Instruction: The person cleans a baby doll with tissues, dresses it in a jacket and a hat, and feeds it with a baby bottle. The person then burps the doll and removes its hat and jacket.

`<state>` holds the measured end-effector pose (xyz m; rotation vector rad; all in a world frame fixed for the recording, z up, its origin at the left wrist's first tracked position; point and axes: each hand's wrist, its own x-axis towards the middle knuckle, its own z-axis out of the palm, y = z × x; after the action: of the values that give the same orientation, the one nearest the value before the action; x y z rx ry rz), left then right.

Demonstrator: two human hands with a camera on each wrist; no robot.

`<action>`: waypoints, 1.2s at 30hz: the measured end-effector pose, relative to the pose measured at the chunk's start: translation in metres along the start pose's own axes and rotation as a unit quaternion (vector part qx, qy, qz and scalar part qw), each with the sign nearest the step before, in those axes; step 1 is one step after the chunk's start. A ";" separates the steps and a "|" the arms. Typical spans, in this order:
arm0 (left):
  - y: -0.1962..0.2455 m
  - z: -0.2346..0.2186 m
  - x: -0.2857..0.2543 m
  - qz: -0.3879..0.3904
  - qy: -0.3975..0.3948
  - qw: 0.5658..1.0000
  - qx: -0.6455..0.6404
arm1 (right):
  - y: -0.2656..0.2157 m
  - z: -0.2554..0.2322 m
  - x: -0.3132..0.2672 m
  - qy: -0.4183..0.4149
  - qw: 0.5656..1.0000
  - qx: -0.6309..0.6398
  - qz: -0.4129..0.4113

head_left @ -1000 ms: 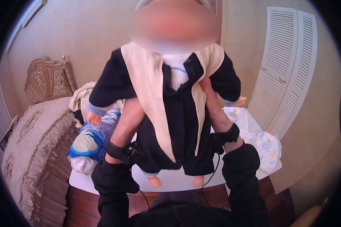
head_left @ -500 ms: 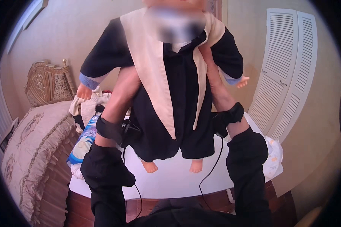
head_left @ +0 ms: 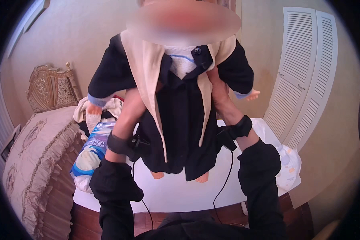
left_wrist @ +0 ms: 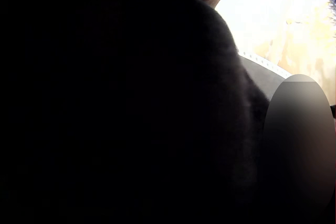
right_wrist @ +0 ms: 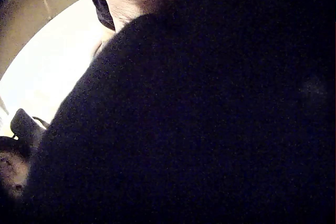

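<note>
In the head view a baby doll [head_left: 180, 120] in a black garment hangs upright above the table, its feet off the surface. Both hands hold it under its arms: my left hand [head_left: 137, 98] at the left side of the image, my right hand [head_left: 217, 86] at the right. The fingers are hidden by the clothing and the long cream collar [head_left: 146, 72]. The collar lies open over a white undershirt [head_left: 182, 64]. Dark cloth [left_wrist: 131, 103] fills most of the left wrist view, and dark cloth [right_wrist: 184, 119] also covers most of the right wrist view.
Below the doll is a white table [head_left: 188, 198]. A blue-and-purple package [head_left: 93, 150] and piled clothes [head_left: 104, 107] lie at its left, white patterned cloth [head_left: 288, 166] at its right. A bed [head_left: 40, 148] stands left; black cables [head_left: 224, 188] hang from the wrists.
The doll rose over the past second, then stayed about level. Its head, tilted back half a second ago, has come forward again. The collar's ends have swung left, and the undershirt shows more.
</note>
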<state>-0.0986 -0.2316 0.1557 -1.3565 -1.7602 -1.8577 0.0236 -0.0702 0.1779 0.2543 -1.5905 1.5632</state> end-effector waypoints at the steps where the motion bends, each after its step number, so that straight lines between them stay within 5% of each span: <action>1: 0.002 0.002 0.000 0.011 0.015 0.999 0.033 | 0.006 -0.003 0.003 -0.006 1.000 0.012 0.017; 4: -0.007 0.000 -0.003 0.025 0.010 0.999 -0.021 | 0.025 -0.012 0.006 -0.013 0.993 -0.078 -0.087; 5: -0.010 -0.004 0.001 0.024 0.011 0.999 -0.021 | 0.024 -0.006 0.003 -0.030 0.994 -0.018 -0.099; 7: -0.018 -0.014 0.012 -0.017 -0.049 0.997 0.049 | 0.028 -0.008 0.006 -0.031 0.997 -0.008 -0.068; 12: -0.028 -0.010 -0.007 -0.016 -0.051 0.998 0.040 | 0.049 -0.022 0.007 -0.032 0.992 -0.087 -0.089; 17: -0.043 -0.033 -0.033 -0.025 -0.048 0.998 0.027 | 0.049 -0.018 0.003 -0.030 0.999 0.000 -0.027; 19: -0.034 0.001 0.008 -0.025 -0.048 0.998 0.022 | 0.046 -0.017 0.007 -0.023 0.999 -0.013 -0.023; 25: -0.035 0.006 0.018 -0.027 -0.040 0.999 0.006 | 0.047 -0.019 0.007 0.042 0.990 -0.133 0.018; 26: -0.039 -0.002 -0.005 -0.025 -0.039 0.999 0.004 | 0.058 -0.025 0.005 -0.009 0.988 -0.137 -0.077; 29: -0.043 0.001 -0.017 -0.027 -0.039 0.999 -0.004 | 0.084 -0.045 -0.004 -0.125 0.975 -0.185 0.011; 32: -0.049 -0.005 -0.042 -0.033 -0.036 0.999 -0.011 | 0.088 -0.050 -0.003 -0.148 0.956 -0.245 -0.066; 34: -0.049 -0.004 -0.039 -0.034 -0.033 0.999 -0.016 | 0.076 -0.043 -0.006 -0.127 0.961 -0.245 0.006; 36: -0.049 -0.003 -0.031 -0.033 -0.031 0.999 -0.021 | 0.064 -0.036 -0.013 -0.101 0.973 -0.193 -0.075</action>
<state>-0.1177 -0.2350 0.1012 -1.4027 -1.8269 -1.9175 0.0039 -0.0310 0.1180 0.3172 -1.9467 1.1132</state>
